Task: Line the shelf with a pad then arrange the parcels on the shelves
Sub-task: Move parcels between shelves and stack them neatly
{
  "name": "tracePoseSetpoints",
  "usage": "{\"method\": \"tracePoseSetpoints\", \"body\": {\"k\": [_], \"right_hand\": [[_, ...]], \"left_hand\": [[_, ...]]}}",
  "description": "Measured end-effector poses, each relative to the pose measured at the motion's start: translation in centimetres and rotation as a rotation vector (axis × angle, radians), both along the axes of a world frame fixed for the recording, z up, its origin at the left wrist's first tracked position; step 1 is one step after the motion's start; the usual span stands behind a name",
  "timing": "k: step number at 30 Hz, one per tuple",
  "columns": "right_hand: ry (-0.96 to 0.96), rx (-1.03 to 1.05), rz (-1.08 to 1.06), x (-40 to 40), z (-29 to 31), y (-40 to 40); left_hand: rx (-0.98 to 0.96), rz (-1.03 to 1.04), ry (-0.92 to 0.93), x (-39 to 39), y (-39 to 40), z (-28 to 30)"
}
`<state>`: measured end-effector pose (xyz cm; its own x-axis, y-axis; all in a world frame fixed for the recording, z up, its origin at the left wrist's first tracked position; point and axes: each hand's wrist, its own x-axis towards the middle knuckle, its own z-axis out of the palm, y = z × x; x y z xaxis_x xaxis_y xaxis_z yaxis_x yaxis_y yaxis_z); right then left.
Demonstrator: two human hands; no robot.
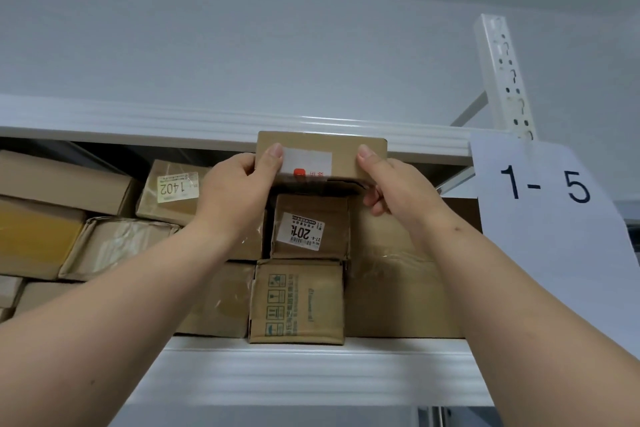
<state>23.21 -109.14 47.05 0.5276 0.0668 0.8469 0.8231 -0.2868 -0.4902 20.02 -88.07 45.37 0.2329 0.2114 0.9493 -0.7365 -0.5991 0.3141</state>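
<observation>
Small parcel (322, 158) pinched at both ends by left hand (239, 189) and right hand (398, 187), atop labelled box (310, 225). Probably clears upper shelf (207, 128); slide in level.

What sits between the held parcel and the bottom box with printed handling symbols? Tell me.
In the head view, one small box with a white "201" label sits stacked between the held parcel above and the printed box below.
</observation>
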Motion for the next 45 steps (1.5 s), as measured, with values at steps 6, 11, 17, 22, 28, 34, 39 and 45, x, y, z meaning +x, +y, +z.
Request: {"method": "tracePoseSetpoints", "body": {"k": [6, 11, 17, 22, 28, 34, 39, 45], "right_hand": [[0.017, 0.043, -0.137, 2.8, 0.3, 0.3], [0.016, 0.045, -0.295, 4.9, 0.7, 1.3], [0.041, -0.012, -0.378, 5.8, 0.6, 2.0], [0.018, 0.099, -0.268, 3.8, -1.4, 0.8], [-0.001, 0.156, 0.018, -3.5, -9.8, -1.7], [0.217, 0.220, 0.038, -2.3, -25.8, -3.2], [0.401, 0.004, -0.404, 0.5, -38.4, -5.6], [0.566, -0.216, -0.680, 1.0, -42.1, -9.5]], "left_hand": [[0.113, 0.219, 0.225, 2.3, -0.6, 1.5], [0.071, 0.394, 0.157, 3.7, -0.4, 2.0], [0.098, 0.420, 0.146, 4.5, -0.1, 1.8], [0.126, 0.343, 0.082, 3.4, 0.1, 0.2], [0.140, 0.206, -0.053, -0.2, -1.8, -6.0], [0.072, -0.016, -0.043, -1.5, -6.3, -19.1], [-0.035, -0.116, 0.344, 1.0, -10.0, -31.3], [-0.133, -0.335, 1.183, 3.1, -13.1, -41.2]]}}
